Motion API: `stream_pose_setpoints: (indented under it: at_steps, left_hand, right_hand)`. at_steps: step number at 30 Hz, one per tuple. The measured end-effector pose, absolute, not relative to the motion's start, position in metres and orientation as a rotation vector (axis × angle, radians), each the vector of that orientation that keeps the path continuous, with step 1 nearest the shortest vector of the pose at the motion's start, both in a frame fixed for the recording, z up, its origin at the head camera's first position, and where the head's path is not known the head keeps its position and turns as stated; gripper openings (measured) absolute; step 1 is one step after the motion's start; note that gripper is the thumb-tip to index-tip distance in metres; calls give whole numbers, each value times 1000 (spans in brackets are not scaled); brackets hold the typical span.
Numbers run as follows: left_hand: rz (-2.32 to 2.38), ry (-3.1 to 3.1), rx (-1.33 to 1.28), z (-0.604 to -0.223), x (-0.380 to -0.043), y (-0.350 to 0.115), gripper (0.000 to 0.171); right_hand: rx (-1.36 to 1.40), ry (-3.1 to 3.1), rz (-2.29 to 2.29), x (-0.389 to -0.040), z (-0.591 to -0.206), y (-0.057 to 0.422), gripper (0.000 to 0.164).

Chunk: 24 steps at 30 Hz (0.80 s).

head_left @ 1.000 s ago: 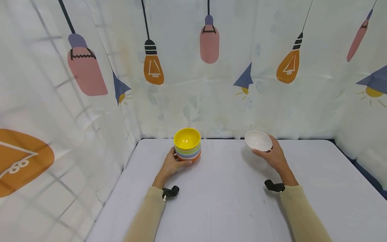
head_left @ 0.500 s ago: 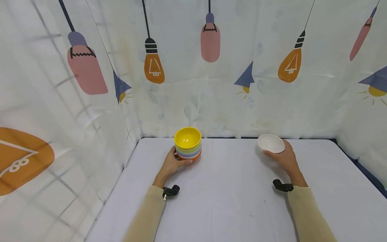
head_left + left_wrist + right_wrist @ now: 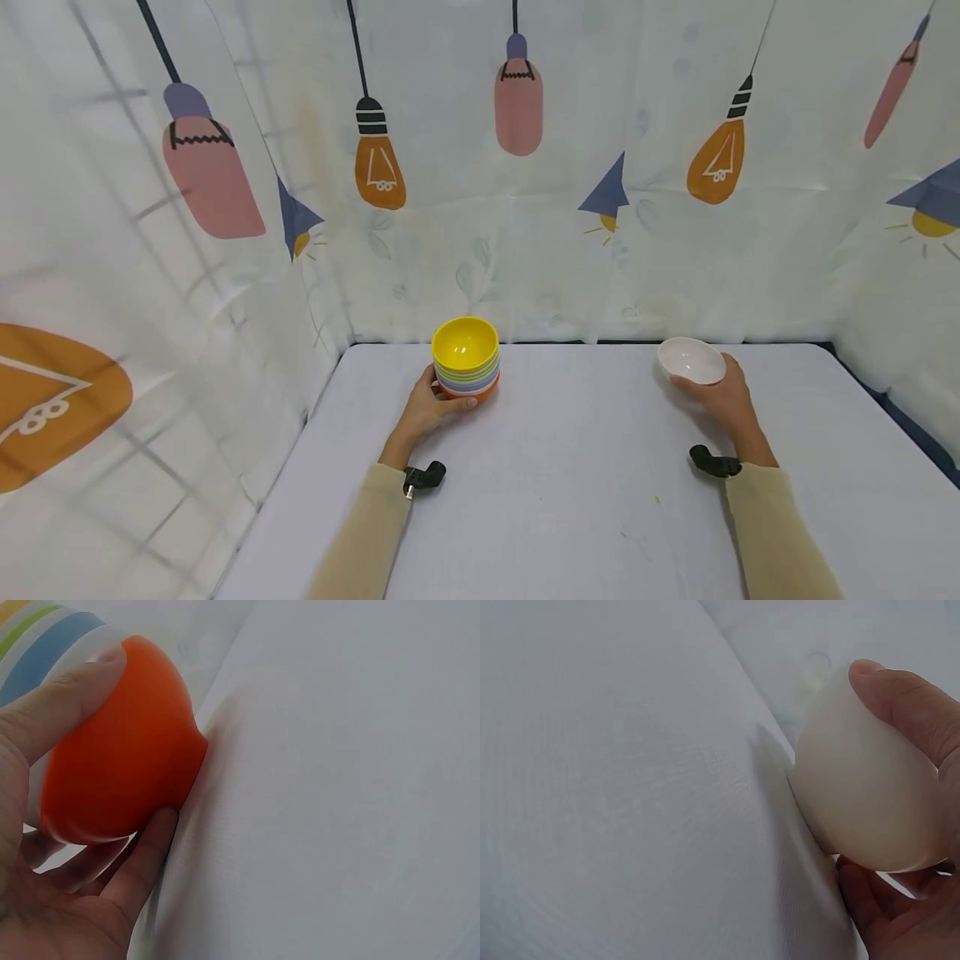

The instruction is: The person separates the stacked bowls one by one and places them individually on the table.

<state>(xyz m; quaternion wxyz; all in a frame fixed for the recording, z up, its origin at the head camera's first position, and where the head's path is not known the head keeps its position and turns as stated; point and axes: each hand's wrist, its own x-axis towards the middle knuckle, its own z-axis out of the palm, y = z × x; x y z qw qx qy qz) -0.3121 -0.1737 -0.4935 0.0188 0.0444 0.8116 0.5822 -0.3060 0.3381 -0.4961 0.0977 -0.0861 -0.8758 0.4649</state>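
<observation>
Toward the back left of the table stands a stack of nested bowls, with a yellow bowl (image 3: 465,343) on top and an orange bowl (image 3: 124,750) at the bottom. Bands of green, blue and white rims show between them. My left hand (image 3: 425,408) grips the stack's lower part from the left, thumb across the front and fingers around the orange bowl's base. At the back right, my right hand (image 3: 723,402) holds a single white bowl (image 3: 691,360) by its right side. Its thumb lies on the outer wall, and the bowl's foot is right at the tabletop in the right wrist view.
A white cloth covers the table (image 3: 555,483). Behind and to the left hangs a pale curtain (image 3: 480,242) printed with lamps and bulbs, meeting the table's back edge. Dark camera mounts sit on both wrists.
My right hand has carried the white bowl to the right and slightly nearer, and its tilt has lessened as it lowered. My left hand and the stack have stayed in place.
</observation>
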Motion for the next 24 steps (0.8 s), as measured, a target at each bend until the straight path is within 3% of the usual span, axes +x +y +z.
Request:
stream_pose_setpoints:
  at_steps: [9,24]
  left_hand:
    - [1797,2516,107,-497,-311,-174,99]
    - [1789,2481,137,-460,-291,-169,93]
  right_hand:
    - [-255,-2541,1442,-308,-505,343,107]
    - [-344,-2541,1443,-316,-504,352,115]
